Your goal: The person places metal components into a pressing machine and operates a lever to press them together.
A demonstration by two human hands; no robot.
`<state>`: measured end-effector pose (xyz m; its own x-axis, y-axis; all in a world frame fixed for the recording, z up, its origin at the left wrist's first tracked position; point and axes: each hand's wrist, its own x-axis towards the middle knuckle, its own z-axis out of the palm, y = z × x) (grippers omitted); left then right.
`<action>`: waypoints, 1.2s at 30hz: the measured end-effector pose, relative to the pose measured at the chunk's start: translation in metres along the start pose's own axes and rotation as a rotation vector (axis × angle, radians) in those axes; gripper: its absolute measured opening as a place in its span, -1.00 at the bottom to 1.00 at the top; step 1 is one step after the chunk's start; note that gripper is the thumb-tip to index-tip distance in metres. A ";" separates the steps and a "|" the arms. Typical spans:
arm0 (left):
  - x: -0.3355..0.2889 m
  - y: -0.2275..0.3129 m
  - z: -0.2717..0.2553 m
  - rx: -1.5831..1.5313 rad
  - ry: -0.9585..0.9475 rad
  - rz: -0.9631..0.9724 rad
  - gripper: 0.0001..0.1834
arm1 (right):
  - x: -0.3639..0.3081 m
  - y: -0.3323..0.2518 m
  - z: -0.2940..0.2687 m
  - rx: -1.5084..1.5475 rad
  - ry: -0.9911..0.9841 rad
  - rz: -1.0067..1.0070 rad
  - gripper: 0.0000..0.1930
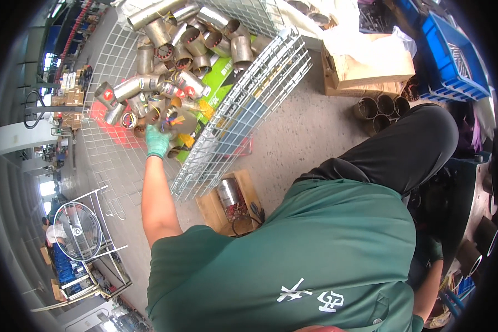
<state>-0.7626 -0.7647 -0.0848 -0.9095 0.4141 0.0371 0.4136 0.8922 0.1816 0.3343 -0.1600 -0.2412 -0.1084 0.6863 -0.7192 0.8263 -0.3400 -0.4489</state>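
Note:
My left arm stretches into a wire mesh cage at the far left. The left hand [158,143], in a light green glove, is among short metal cylinders [183,123]; its fingers blur against them, so whether it grips one is unclear. Several of these cylinders show coloured wires and windings inside, and a few carry red labels. They lie in a loose heap with green printed sheets [220,77] beside and under them. Down at my right side, my right hand [435,250], in a dark-looking glove, is in shadow near a dark surface; its fingers are hidden.
The cage's mesh wall [243,110] stands between the heap and my legs. Near my knee are upright empty tubes [377,108], a cardboard box [365,63] and a blue crate [454,61]. A small open box [252,191] with a metal cylinder sits on the floor by me.

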 end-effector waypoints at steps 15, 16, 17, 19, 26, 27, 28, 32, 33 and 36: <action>0.001 0.364 0.020 -1.209 -0.519 0.376 -0.16 | -0.029 0.045 -0.010 0.062 0.168 0.019 -0.62; -0.011 0.369 0.043 -1.002 -0.573 0.425 -0.21 | -0.029 0.015 -0.005 0.061 0.149 0.029 -0.60; -0.018 0.384 0.070 -0.778 -0.629 0.502 -0.26 | -0.043 0.000 -0.001 0.010 0.151 -0.066 -0.60; -0.030 0.419 0.147 -0.426 -0.746 0.657 -0.34 | -0.068 0.012 -0.003 0.123 0.164 -0.043 -0.63; -0.087 0.495 0.288 -0.118 -0.649 0.942 -0.43 | -0.122 0.013 0.023 -0.019 0.171 -0.278 -0.72; -0.092 0.511 0.294 -0.050 -0.672 1.005 -0.43 | -0.132 0.024 0.023 -0.138 0.196 -0.366 -0.73; -0.099 0.510 0.301 -0.041 -0.682 1.000 -0.43 | -0.136 0.001 0.028 0.087 0.142 -0.160 -0.75; -0.119 0.495 0.340 -0.214 -0.479 0.801 -0.51 | -0.140 -0.021 0.038 0.272 0.057 0.018 -0.77; -0.124 0.497 0.340 -0.341 -0.476 0.813 -0.49 | -0.142 -0.021 0.040 0.256 0.051 0.012 -0.77; -0.132 0.464 0.323 -0.444 -0.489 0.836 -0.44 | -0.144 -0.032 0.040 0.262 0.029 -0.008 -0.75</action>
<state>-0.4374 -0.3474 -0.3231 -0.1873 0.9802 -0.0649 0.7565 0.1861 0.6270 0.3015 -0.2738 -0.1448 -0.0957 0.7066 -0.7011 0.6538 -0.4865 -0.5796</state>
